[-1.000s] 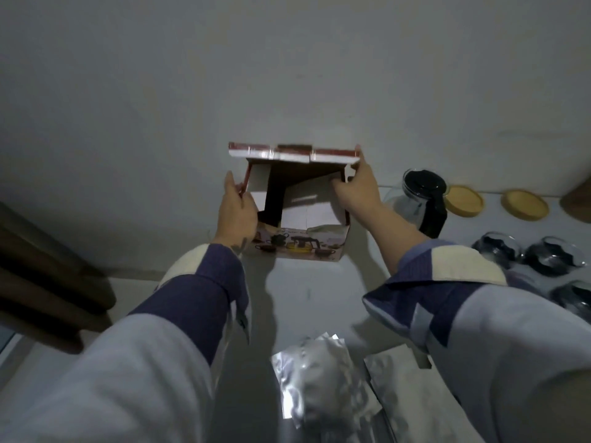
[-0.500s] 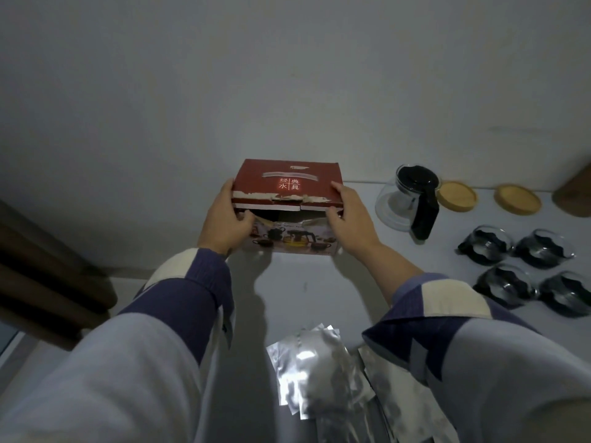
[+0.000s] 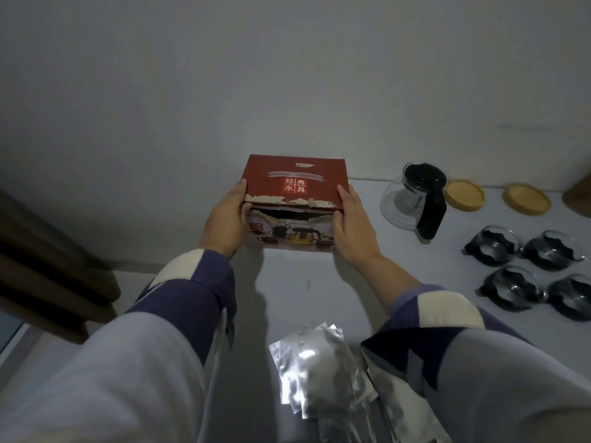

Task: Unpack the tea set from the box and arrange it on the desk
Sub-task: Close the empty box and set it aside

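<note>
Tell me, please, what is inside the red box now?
Its contents are hidden: the red box has its lid folded down, held by the left hand and right hand. A torn gap shows only darkness.

Box (image 3: 295,183) inside hidden; brown obj (image 3: 580,199) cut off, maybe wood.

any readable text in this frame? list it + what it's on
"经典" over "水具": white characters in a four-square label on the lid of the red box.
Small white mark near the lid's far edge: too small to read.
Print along the top of the box's front picture panel: too blurred to read.
Glass teapot, glass cups, wooden coasters, foil bags: no text seen.
</note>
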Demonstrator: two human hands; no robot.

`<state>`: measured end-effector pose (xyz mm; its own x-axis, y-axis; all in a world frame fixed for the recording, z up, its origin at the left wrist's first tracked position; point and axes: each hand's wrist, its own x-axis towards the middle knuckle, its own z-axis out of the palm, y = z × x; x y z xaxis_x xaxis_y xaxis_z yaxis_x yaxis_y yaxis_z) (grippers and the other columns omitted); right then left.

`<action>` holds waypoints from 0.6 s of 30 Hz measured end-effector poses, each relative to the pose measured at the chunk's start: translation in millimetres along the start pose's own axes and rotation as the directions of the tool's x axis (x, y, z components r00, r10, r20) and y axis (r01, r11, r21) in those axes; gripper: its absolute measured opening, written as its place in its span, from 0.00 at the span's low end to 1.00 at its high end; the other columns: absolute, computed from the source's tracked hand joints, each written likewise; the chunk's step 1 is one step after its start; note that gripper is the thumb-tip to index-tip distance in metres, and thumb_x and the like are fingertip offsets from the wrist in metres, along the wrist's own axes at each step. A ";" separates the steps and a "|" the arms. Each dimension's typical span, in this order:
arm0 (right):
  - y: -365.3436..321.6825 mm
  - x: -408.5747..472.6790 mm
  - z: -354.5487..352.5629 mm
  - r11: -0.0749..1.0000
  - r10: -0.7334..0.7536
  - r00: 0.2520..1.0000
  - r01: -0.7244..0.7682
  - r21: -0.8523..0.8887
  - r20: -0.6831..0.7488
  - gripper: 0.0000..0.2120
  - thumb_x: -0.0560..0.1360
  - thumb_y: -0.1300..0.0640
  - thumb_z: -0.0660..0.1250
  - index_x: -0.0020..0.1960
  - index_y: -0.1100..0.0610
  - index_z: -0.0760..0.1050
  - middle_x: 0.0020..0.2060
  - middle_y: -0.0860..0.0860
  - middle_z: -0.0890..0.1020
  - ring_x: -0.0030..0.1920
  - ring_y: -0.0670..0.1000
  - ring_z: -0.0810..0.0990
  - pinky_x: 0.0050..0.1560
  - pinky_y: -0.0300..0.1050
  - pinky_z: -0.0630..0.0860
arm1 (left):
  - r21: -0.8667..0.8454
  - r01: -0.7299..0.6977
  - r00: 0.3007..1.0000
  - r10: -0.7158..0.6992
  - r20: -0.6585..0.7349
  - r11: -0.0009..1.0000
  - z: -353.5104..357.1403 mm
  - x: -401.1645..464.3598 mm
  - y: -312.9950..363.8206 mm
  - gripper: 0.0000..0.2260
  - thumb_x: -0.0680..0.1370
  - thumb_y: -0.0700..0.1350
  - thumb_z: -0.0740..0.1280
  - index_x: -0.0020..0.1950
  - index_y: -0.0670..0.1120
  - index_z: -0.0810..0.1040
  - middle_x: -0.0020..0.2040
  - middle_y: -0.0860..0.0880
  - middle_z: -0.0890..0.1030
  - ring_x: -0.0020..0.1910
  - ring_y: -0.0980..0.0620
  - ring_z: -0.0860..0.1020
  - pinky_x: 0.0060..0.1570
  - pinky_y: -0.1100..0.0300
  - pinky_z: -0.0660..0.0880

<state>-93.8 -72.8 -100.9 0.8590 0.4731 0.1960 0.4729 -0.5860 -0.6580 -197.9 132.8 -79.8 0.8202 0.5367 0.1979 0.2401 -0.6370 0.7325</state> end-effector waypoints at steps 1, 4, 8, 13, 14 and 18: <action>0.5 0.9 0.0 1.000 -0.001 1.000 0.001 0.002 0.001 0.25 0.82 0.55 0.52 0.78 0.54 0.53 0.78 0.52 0.55 0.76 0.53 0.58 0.76 0.48 0.57 | 0.021 -0.017 1.000 0.017 0.006 1.000 -1.1 -0.3 1.0 0.19 0.84 0.43 0.53 0.75 0.50 0.64 0.66 0.54 0.72 0.59 0.61 0.69 0.54 0.82 0.61; 1.8 2.4 -1.6 1.000 0.000 1.000 0.000 0.007 0.019 0.26 0.82 0.55 0.52 0.78 0.54 0.52 0.78 0.53 0.55 0.76 0.54 0.59 0.76 0.49 0.58 | 0.090 -0.051 0.998 0.046 0.050 0.995 -3.6 0.9 -2.3 0.20 0.84 0.44 0.53 0.77 0.48 0.61 0.74 0.48 0.67 0.69 0.50 0.69 0.68 0.62 0.65; 3.6 0.1 -8.0 1.000 -0.008 0.999 0.009 -0.027 0.048 0.26 0.82 0.54 0.51 0.78 0.53 0.51 0.78 0.52 0.53 0.76 0.53 0.59 0.75 0.49 0.59 | 0.179 -0.082 0.992 0.062 0.111 0.980 -3.0 -2.1 -3.6 0.21 0.84 0.42 0.52 0.78 0.49 0.58 0.77 0.49 0.61 0.74 0.47 0.65 0.71 0.54 0.64; 5.0 -5.5 -11.3 0.992 -0.009 0.993 0.024 -0.128 0.118 0.25 0.83 0.50 0.47 0.79 0.48 0.47 0.79 0.51 0.44 0.76 0.55 0.59 0.72 0.48 0.62 | 0.366 -0.062 0.982 -0.009 0.189 0.928 -1.5 -6.5 -5.5 0.23 0.84 0.45 0.51 0.79 0.54 0.50 0.80 0.51 0.52 0.75 0.45 0.63 0.69 0.49 0.66; 5.5 -7.5 -11.8 0.991 0.005 0.991 0.013 -0.137 0.133 0.25 0.83 0.49 0.47 0.79 0.47 0.46 0.79 0.52 0.43 0.76 0.55 0.58 0.72 0.48 0.63 | 0.376 -0.052 0.981 -0.022 0.191 0.925 -0.2 -7.4 -5.2 0.23 0.84 0.47 0.50 0.79 0.54 0.49 0.80 0.51 0.51 0.75 0.45 0.62 0.69 0.49 0.66; 5.9 -12.3 -8.7 0.996 0.043 0.987 -0.030 -0.086 0.153 0.28 0.82 0.52 0.54 0.78 0.46 0.46 0.79 0.53 0.45 0.75 0.56 0.62 0.69 0.50 0.67 | 0.347 -0.003 0.988 -0.052 0.147 0.938 5.1 -8.0 -3.9 0.22 0.84 0.49 0.50 0.79 0.54 0.53 0.79 0.50 0.53 0.76 0.47 0.60 0.71 0.51 0.63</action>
<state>-99.9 -87.8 -100.9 0.8383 0.5425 0.0536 0.4618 -0.6545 -0.5986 -202.7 128.1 -87.6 0.8742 0.4817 0.0618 0.4034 -0.7910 0.4600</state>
